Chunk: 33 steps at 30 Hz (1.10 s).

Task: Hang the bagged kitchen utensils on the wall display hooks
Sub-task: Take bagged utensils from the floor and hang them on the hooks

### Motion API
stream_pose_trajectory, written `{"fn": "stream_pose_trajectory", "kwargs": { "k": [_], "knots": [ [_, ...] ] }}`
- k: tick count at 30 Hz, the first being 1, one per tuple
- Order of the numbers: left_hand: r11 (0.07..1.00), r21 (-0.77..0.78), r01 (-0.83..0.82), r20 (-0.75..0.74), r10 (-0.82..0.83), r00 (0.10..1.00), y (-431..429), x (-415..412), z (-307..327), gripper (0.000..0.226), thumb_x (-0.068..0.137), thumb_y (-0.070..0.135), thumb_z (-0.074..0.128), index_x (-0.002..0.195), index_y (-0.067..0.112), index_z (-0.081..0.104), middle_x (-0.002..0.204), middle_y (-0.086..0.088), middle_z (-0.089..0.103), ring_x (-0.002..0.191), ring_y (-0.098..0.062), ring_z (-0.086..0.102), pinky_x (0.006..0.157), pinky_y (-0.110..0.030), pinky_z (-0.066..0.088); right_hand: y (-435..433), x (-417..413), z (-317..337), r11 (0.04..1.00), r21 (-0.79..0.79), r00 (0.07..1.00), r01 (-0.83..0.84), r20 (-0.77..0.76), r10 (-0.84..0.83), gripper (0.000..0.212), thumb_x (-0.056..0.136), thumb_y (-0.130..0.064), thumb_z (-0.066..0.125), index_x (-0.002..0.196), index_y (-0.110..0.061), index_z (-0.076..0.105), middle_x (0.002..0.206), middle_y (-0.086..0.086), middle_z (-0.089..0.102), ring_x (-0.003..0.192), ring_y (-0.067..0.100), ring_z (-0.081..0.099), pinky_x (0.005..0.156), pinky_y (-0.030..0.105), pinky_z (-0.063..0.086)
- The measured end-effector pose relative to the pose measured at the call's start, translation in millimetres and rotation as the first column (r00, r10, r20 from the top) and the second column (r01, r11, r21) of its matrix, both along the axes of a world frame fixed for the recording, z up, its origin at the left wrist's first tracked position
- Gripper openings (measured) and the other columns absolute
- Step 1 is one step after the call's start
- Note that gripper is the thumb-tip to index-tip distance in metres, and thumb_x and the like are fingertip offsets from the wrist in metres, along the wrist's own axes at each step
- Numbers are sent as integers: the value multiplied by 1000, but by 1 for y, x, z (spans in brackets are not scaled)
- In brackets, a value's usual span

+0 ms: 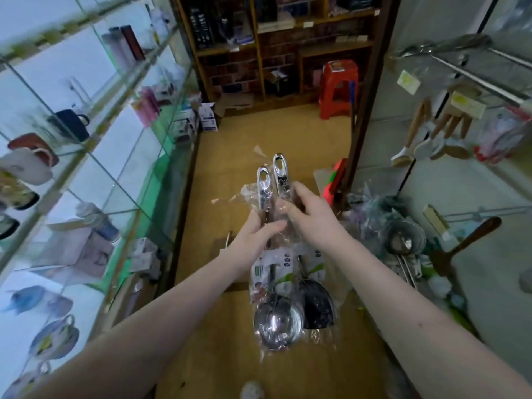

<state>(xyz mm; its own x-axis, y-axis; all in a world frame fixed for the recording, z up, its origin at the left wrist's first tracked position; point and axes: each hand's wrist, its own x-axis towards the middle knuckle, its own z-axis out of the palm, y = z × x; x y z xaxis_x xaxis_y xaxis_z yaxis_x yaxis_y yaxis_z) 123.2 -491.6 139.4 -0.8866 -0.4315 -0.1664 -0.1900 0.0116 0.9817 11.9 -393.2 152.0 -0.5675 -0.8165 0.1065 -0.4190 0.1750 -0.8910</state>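
Observation:
I hold two utensils in clear plastic bags upright in front of me, over the floor. My left hand (256, 234) grips the handle of a bagged steel ladle (276, 321), whose bowl hangs low. My right hand (308, 211) grips the handle of a bagged dark spatula (316, 303) beside it. Both chrome handle ends, each with an oval hanging hole, stick up above my fingers. The wall display hooks (472, 73) are long metal rods on the white wall to the upper right, some carrying wooden-handled utensils (431, 133).
A heap of more bagged utensils and a strainer (403, 240) lies low on the right. Glass shelves (86, 151) with cups and bottles run along the left. A red plastic stool (339, 87) and brown wooden shelving (276, 47) stand at the aisle's far end.

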Motion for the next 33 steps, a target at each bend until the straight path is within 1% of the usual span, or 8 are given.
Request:
{"fn": "stream_pose_trajectory", "kwargs": {
  "k": [2,5,13,17,21,27,31,33],
  "knots": [
    [990,-137,35,16,-33,999,-6,2,-5,72,74,16,79,134,13,38,122,-3,60,110,-14,61,92,-27,50,-7,2,0,999,-20,999,-27,37,28,12,97,-30,49,90,-28,40,71,-16,44,63,-2,42,59,15,34],
    [977,-207,-58,-8,58,998,-20,4,-11,85,58,30,91,129,17,46,119,1,64,110,-13,63,95,-35,51,-26,9,6,997,-31,997,-67,28,68,25,97,-30,49,80,-40,34,84,-14,41,73,-4,41,65,13,33],
    [961,-145,-234,-113,219,969,-87,9,-19,35,72,5,78,105,8,65,93,-5,73,88,-19,71,83,-44,57,-102,10,12,998,-5,997,-67,-27,67,28,89,-18,61,68,-23,42,80,-3,39,65,9,40,63,18,35],
    [961,-141,-239,-151,217,964,-144,8,-18,29,74,7,78,101,13,66,91,-2,73,85,-16,71,80,-35,57,-149,0,11,997,-66,998,-27,47,30,10,85,-28,68,87,-28,58,103,1,56,91,15,56,83,25,46],
    [966,-97,-239,-173,220,960,-203,12,-14,21,75,11,78,89,21,68,85,6,74,81,-8,70,69,-16,53,-180,-8,-12,997,73,993,0,119,-8,45,84,-35,66,124,-26,48,121,-12,51,114,4,47,95,15,36],
    [961,36,-274,-146,277,950,-255,9,-26,33,72,19,80,93,-3,66,91,-23,69,85,-40,66,76,-46,56,-202,2,-66,960,256,942,-116,334,25,65,71,-23,78,128,-18,45,125,-6,55,117,8,53,103,33,43],
    [936,162,-314,-60,327,943,-268,-5,-36,58,62,26,83,104,-7,63,94,-18,71,84,-29,69,74,-38,57,-219,-2,-81,955,282,945,-95,326,-3,33,79,-19,73,108,-24,59,110,-10,65,104,2,60,90,26,48],
    [915,214,-341,-17,353,936,-273,-16,-41,49,67,20,83,104,-6,65,96,-19,71,83,-28,69,77,-38,56,-226,-9,-90,951,304,948,-51,314,-50,11,83,-21,70,92,-18,64,93,-8,69,92,1,63,88,27,47]
  ]
}}
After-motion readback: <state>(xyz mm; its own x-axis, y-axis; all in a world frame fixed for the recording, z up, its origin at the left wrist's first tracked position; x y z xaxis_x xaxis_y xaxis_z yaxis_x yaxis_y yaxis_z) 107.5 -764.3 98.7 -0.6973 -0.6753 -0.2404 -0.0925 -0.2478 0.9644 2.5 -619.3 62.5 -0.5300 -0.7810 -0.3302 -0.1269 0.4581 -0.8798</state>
